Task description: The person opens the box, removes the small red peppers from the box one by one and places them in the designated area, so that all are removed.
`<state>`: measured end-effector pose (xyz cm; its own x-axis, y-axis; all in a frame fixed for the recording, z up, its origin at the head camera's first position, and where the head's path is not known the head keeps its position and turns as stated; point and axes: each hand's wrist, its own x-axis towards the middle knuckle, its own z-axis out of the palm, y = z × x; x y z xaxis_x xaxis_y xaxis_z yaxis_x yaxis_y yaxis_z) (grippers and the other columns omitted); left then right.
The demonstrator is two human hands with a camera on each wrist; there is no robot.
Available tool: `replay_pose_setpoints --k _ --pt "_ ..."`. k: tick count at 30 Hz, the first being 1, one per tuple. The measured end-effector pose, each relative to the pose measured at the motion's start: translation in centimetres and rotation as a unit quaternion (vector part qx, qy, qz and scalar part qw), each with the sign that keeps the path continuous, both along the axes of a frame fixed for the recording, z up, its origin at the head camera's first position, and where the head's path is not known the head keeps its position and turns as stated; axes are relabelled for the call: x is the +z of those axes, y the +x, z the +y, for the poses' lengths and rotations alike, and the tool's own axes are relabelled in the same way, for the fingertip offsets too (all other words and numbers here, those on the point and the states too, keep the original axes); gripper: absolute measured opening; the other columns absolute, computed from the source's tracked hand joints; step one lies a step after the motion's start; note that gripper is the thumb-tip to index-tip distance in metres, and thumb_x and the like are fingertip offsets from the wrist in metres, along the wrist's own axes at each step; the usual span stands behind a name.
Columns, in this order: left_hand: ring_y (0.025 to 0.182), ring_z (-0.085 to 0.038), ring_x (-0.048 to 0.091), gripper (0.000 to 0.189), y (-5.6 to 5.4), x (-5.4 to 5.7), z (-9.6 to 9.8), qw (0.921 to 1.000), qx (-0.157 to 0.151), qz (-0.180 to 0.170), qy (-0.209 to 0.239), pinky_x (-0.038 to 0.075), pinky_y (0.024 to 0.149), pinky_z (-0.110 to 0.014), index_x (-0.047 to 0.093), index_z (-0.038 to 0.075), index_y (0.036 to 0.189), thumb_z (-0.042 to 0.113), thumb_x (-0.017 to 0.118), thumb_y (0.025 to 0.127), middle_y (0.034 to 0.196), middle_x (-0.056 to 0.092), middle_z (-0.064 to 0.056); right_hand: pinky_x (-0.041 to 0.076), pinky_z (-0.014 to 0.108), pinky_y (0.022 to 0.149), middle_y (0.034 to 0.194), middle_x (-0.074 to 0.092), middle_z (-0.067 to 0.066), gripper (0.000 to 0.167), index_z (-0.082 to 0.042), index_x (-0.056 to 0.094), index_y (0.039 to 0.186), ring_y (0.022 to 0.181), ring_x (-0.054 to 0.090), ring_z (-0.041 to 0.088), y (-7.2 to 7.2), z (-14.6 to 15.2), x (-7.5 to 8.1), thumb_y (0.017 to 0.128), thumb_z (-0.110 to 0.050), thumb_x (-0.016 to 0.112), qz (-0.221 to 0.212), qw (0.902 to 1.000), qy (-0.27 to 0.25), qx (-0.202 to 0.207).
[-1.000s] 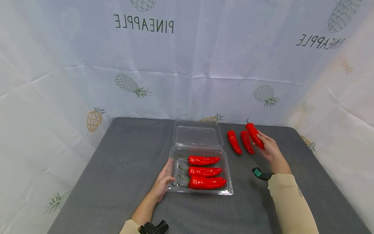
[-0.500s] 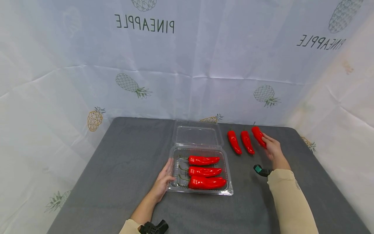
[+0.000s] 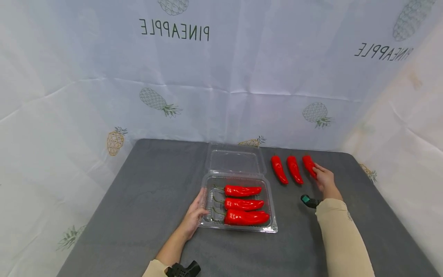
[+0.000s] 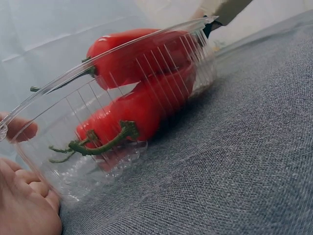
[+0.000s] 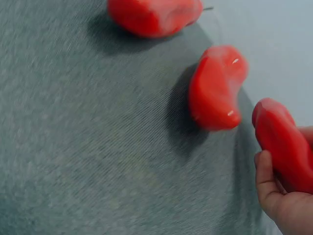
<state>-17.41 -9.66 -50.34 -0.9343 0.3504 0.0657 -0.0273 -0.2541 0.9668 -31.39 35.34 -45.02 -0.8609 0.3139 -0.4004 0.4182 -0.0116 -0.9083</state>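
The right hand (image 3: pixel 324 179) pinches a red pepper (image 3: pixel 308 164), now shifted rightward, beside two loose peppers (image 3: pixel 295 170) on the bench (image 3: pixel 155 184); this seemingly evens their row. The left hand (image 3: pixel 192 217) grips the clear container (image 3: pixel 238 229); its peppers (image 3: pixel 246 217) lie unmoved.

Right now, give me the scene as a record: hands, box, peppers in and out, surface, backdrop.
left hand: grips the box at its left side
right hand: holds one pepper; whether that pepper touches the table is unclear
box: clear, on the table; lid open on the far side
boxed peppers: at least three, visible stems to the left; overlap hides the exact count
loose peppers: two, apart, between lid and right hand
table: dark grey
backdrop: pale cloth, pineapple print, mirrored lettering
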Motion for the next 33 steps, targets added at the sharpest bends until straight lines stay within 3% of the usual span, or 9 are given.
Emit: replay_pose_setpoints --k 6,10,14,19,33 --pt "0.142 -0.033 -0.014 0.082 0.1 -0.1 -0.1 1.0000 0.005 0.003 0.000 0.019 0.098 0.001 -0.009 -0.004 0.146 -0.009 0.037 0.079 0.155 -0.012 -0.020 0.021 0.039 0.115 0.157 0.007 0.012 0.051 -0.010 0.023 0.146 0.144 0.011 0.027 0.1 -0.2 -1.4 0.097 -0.017 0.038 0.007 0.9980 0.063 0.002" --pt "0.142 -0.032 -0.015 0.082 0.1 -0.1 -0.1 1.0000 0.003 0.001 0.000 0.019 0.098 0.001 -0.010 -0.003 0.146 -0.009 0.037 0.080 0.155 -0.013 -0.019 0.021 0.043 0.114 0.154 0.015 0.020 0.049 -0.007 0.026 0.144 0.143 0.014 0.034 -0.1 -0.2 -1.8 0.097 -0.014 0.038 0.012 0.9901 0.140 0.010" --pt "0.142 -0.032 -0.015 0.082 0.1 -0.1 0.0 1.0000 -0.003 0.004 0.004 0.018 0.098 0.000 -0.011 -0.003 0.146 -0.010 0.036 0.080 0.155 -0.013 -0.019 0.024 0.045 0.113 0.152 0.018 0.025 0.048 -0.005 0.025 0.144 0.140 0.019 0.038 -0.3 -0.2 -2.0 0.098 -0.011 0.034 0.007 0.9831 0.180 0.031" --pt "0.142 -0.032 -0.016 0.082 0.1 -0.1 0.0 1.0000 -0.004 0.007 0.003 0.018 0.099 0.000 -0.012 -0.003 0.146 -0.010 0.036 0.080 0.155 -0.014 -0.019 0.024 0.046 0.113 0.151 0.019 0.026 0.048 -0.003 0.024 0.145 0.140 0.021 0.038 -0.3 -0.1 -2.1 0.098 -0.011 0.030 0.003 0.9809 0.190 0.044" --pt "0.142 -0.032 -0.016 0.082 0.0 -0.1 0.1 1.0000 -0.004 0.007 0.000 0.018 0.099 0.000 -0.011 -0.003 0.146 -0.009 0.037 0.080 0.155 -0.013 -0.018 0.024 0.047 0.112 0.151 0.021 0.026 0.048 0.000 0.027 0.143 0.139 0.022 0.039 0.0 -0.3 -2.0 0.097 -0.013 0.031 -0.003 0.9816 0.190 0.015"
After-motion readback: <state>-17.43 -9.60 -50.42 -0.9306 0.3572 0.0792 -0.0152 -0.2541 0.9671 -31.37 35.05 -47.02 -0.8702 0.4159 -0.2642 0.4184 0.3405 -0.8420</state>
